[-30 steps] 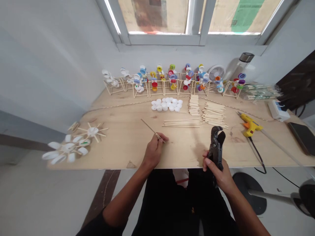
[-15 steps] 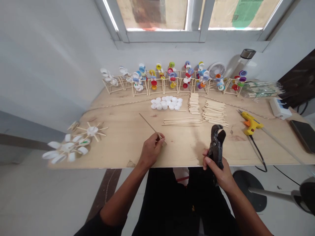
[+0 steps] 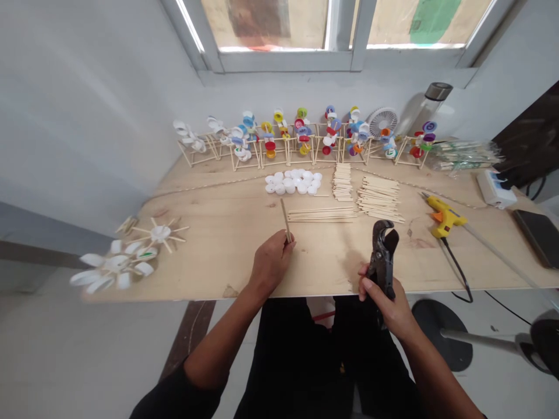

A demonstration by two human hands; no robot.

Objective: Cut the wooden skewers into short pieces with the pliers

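Observation:
Between the fingers of my left hand (image 3: 273,259) is a thin wooden stick (image 3: 285,216), tilted up and pointing away from me over the tabletop. My right hand (image 3: 388,302) is wrapped round the handles of a black pipe cutter (image 3: 383,253), its curved jaws apart and facing up. Just beyond my left hand lies a row of long sticks (image 3: 323,215). Further off are a pile of short sticks (image 3: 379,199), a narrower stack of sticks (image 3: 343,181) and a cluster of white bottle caps (image 3: 293,181).
Stick frames with coloured cap wheels (image 3: 303,139) line the wall. A yellow glue gun (image 3: 445,215), a power strip (image 3: 496,189) and a phone (image 3: 537,235) lie right. At left are a stick-spoke hub (image 3: 160,234) and a white cap wheel (image 3: 117,263). A cord (image 3: 209,184) crosses the table.
The stick in my left hand has swung from leaning left to nearly straight away from me. My left hand has turned slightly; my right hand holds the cutter much as before.

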